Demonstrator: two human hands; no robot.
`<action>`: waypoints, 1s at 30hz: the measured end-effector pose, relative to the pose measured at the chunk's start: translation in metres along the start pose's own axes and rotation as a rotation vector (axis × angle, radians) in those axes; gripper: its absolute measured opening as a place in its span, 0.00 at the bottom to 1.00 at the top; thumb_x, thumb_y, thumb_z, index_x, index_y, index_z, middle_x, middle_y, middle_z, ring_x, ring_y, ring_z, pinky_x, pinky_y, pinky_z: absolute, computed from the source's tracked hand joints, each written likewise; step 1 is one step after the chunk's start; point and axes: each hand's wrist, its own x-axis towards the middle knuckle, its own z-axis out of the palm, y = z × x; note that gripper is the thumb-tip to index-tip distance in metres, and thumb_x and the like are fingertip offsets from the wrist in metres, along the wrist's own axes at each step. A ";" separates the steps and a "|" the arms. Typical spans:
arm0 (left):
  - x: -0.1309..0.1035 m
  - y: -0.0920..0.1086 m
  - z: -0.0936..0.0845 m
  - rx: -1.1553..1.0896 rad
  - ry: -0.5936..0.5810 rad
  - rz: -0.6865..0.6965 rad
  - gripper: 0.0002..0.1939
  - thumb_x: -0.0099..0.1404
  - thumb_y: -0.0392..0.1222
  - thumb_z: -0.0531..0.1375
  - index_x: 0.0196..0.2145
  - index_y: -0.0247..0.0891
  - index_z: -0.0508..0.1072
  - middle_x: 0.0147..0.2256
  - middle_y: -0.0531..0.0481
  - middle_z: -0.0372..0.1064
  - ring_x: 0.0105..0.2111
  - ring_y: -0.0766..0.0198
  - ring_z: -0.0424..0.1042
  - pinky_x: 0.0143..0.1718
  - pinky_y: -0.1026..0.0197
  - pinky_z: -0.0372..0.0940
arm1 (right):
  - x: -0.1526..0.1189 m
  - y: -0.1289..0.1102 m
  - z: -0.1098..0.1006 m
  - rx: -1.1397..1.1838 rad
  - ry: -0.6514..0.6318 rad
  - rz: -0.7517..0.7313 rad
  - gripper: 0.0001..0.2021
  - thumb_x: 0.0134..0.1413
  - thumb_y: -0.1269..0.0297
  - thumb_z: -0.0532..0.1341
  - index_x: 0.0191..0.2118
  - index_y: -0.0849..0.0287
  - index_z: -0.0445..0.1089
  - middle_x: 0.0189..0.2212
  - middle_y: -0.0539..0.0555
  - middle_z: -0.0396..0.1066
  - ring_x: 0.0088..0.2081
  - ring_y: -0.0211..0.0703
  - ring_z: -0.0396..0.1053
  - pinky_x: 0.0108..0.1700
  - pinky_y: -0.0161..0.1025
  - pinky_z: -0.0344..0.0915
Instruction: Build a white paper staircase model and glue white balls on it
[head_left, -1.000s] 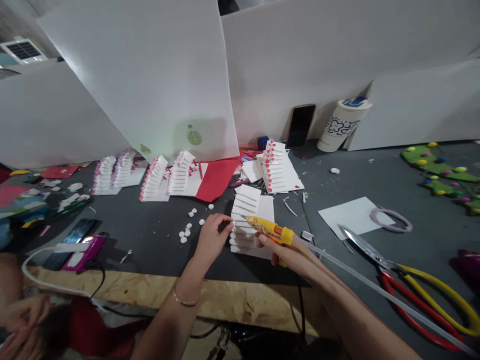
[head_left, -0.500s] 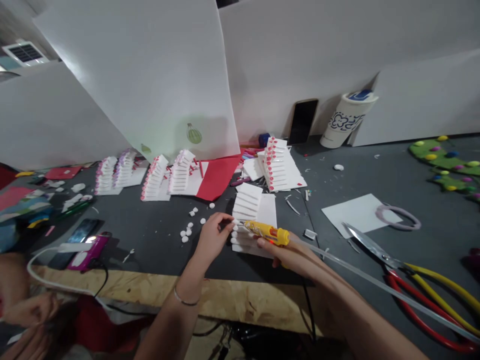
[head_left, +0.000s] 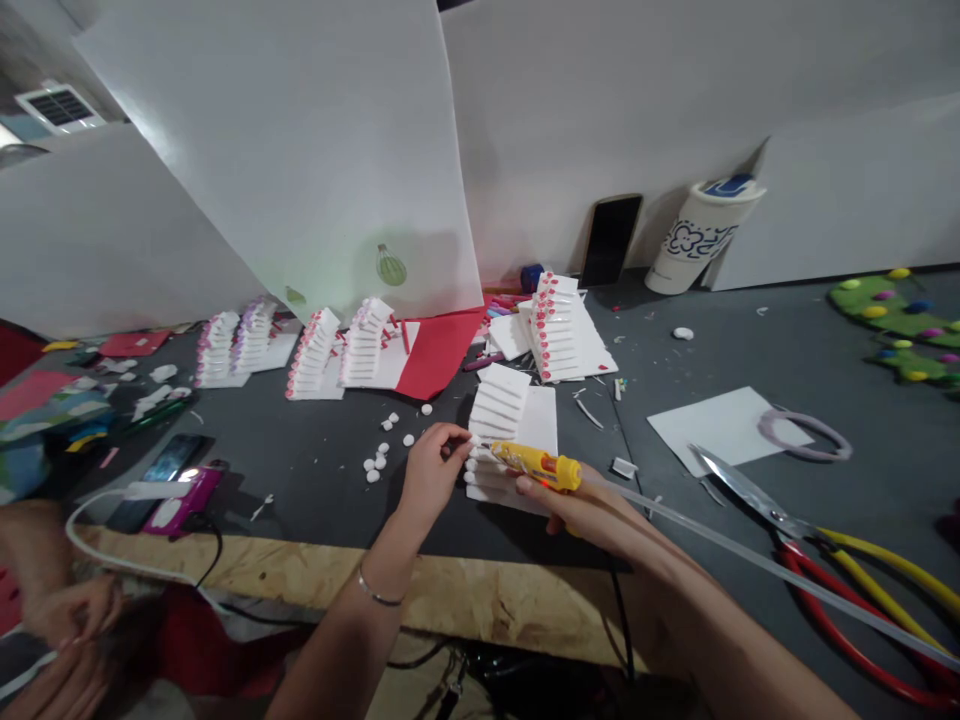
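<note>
My right hand (head_left: 581, 510) is wrapped around a yellow hot glue gun (head_left: 536, 464), with a long clear glue stick (head_left: 697, 516) running out of its back. The nozzle points left and meets the edge of a small white stepped model (head_left: 499, 400) on a white card base. White discs line the lower steps' left ends. My left hand (head_left: 431, 468) pinches a small white disc (head_left: 475, 441) at that edge, right by the nozzle. Several loose white discs (head_left: 375, 465) lie on the dark table left of my left hand.
Finished-looking stepped models (head_left: 311, 355) stand along the back left, another (head_left: 555, 330) behind mine. Large scissors (head_left: 780, 515) lie at right beside a white card (head_left: 705, 420) and a grey ring (head_left: 806, 436). A cup (head_left: 697, 240) and phone (head_left: 611, 240) stand behind. Another person's hands (head_left: 75, 620) are lower left.
The view has shifted slightly. My hands, the glue gun and the disc stay nearly in the same place at the model's edge. The other person's hands have moved a little.
</note>
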 end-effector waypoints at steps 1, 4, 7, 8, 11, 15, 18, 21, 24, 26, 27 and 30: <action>0.000 0.000 0.001 -0.003 0.001 -0.007 0.03 0.59 0.36 0.61 0.32 0.40 0.75 0.31 0.52 0.72 0.29 0.65 0.67 0.34 0.63 0.63 | 0.000 0.001 0.000 -0.003 -0.002 -0.002 0.23 0.50 0.48 0.62 0.49 0.55 0.76 0.35 0.53 0.78 0.17 0.33 0.64 0.18 0.32 0.65; 0.001 -0.002 0.002 -0.012 0.000 -0.038 0.03 0.58 0.36 0.62 0.31 0.40 0.75 0.30 0.52 0.72 0.28 0.65 0.67 0.33 0.63 0.63 | 0.001 0.002 0.000 -0.020 0.011 -0.005 0.23 0.50 0.48 0.62 0.49 0.55 0.76 0.36 0.53 0.78 0.18 0.32 0.64 0.18 0.32 0.65; 0.002 -0.004 0.001 -0.035 -0.003 -0.060 0.03 0.56 0.37 0.63 0.31 0.39 0.75 0.29 0.53 0.71 0.28 0.65 0.66 0.32 0.63 0.63 | 0.001 0.002 0.000 -0.049 0.015 0.004 0.22 0.51 0.49 0.62 0.48 0.55 0.76 0.35 0.52 0.78 0.17 0.32 0.63 0.18 0.32 0.64; 0.002 -0.005 0.000 -0.050 -0.004 -0.065 0.03 0.57 0.38 0.63 0.32 0.39 0.75 0.29 0.52 0.72 0.28 0.66 0.66 0.32 0.63 0.62 | 0.000 0.002 -0.001 -0.052 0.011 0.004 0.22 0.51 0.49 0.61 0.48 0.55 0.76 0.35 0.52 0.77 0.17 0.32 0.64 0.19 0.32 0.65; 0.003 -0.005 -0.003 -0.097 0.005 -0.085 0.05 0.59 0.40 0.61 0.33 0.39 0.75 0.29 0.52 0.71 0.27 0.66 0.66 0.31 0.64 0.62 | 0.000 0.000 -0.002 -0.070 -0.008 0.003 0.21 0.52 0.47 0.61 0.46 0.56 0.76 0.32 0.52 0.77 0.18 0.33 0.65 0.20 0.32 0.65; 0.003 -0.006 -0.006 -0.132 0.080 -0.108 0.08 0.62 0.44 0.58 0.32 0.38 0.75 0.27 0.52 0.70 0.27 0.66 0.65 0.29 0.65 0.59 | -0.002 -0.002 -0.003 -0.086 -0.009 0.029 0.21 0.52 0.47 0.61 0.46 0.56 0.76 0.34 0.53 0.77 0.17 0.31 0.63 0.18 0.31 0.60; 0.001 -0.004 -0.007 -0.151 0.135 -0.132 0.13 0.64 0.49 0.56 0.30 0.38 0.73 0.23 0.55 0.65 0.23 0.67 0.62 0.25 0.65 0.56 | -0.003 0.000 -0.006 -0.054 -0.027 0.021 0.21 0.53 0.46 0.59 0.45 0.55 0.75 0.38 0.53 0.77 0.17 0.30 0.64 0.20 0.32 0.60; -0.001 -0.002 -0.008 -0.147 0.181 -0.149 0.17 0.66 0.52 0.54 0.28 0.38 0.72 0.18 0.57 0.57 0.20 0.68 0.56 0.23 0.65 0.52 | -0.002 0.002 -0.010 0.000 -0.036 -0.020 0.20 0.53 0.44 0.59 0.40 0.55 0.75 0.41 0.52 0.76 0.19 0.30 0.65 0.22 0.32 0.62; -0.002 0.000 -0.009 -0.153 0.271 -0.136 0.20 0.67 0.54 0.52 0.23 0.39 0.65 0.18 0.57 0.54 0.20 0.68 0.55 0.23 0.65 0.53 | -0.002 0.000 -0.012 0.114 -0.006 -0.046 0.21 0.50 0.42 0.61 0.36 0.56 0.75 0.40 0.53 0.76 0.20 0.31 0.65 0.21 0.32 0.62; -0.001 -0.001 -0.010 -0.166 0.355 -0.113 0.20 0.67 0.54 0.52 0.23 0.40 0.62 0.21 0.56 0.56 0.23 0.68 0.57 0.25 0.65 0.56 | -0.002 -0.003 -0.013 0.204 0.031 -0.054 0.22 0.46 0.42 0.63 0.35 0.57 0.75 0.38 0.54 0.76 0.21 0.33 0.65 0.20 0.33 0.63; -0.001 -0.002 -0.010 -0.172 0.395 -0.100 0.19 0.67 0.54 0.52 0.24 0.40 0.62 0.22 0.55 0.57 0.24 0.67 0.58 0.27 0.65 0.57 | -0.002 -0.004 -0.013 0.242 0.054 -0.056 0.21 0.44 0.42 0.65 0.34 0.57 0.75 0.37 0.55 0.77 0.22 0.34 0.65 0.20 0.33 0.62; 0.002 -0.006 -0.010 -0.189 0.449 -0.068 0.16 0.67 0.52 0.52 0.26 0.40 0.64 0.26 0.53 0.63 0.29 0.65 0.63 0.34 0.63 0.62 | 0.000 -0.004 -0.013 0.333 0.141 -0.073 0.21 0.42 0.44 0.67 0.34 0.57 0.75 0.35 0.55 0.77 0.24 0.37 0.68 0.22 0.34 0.64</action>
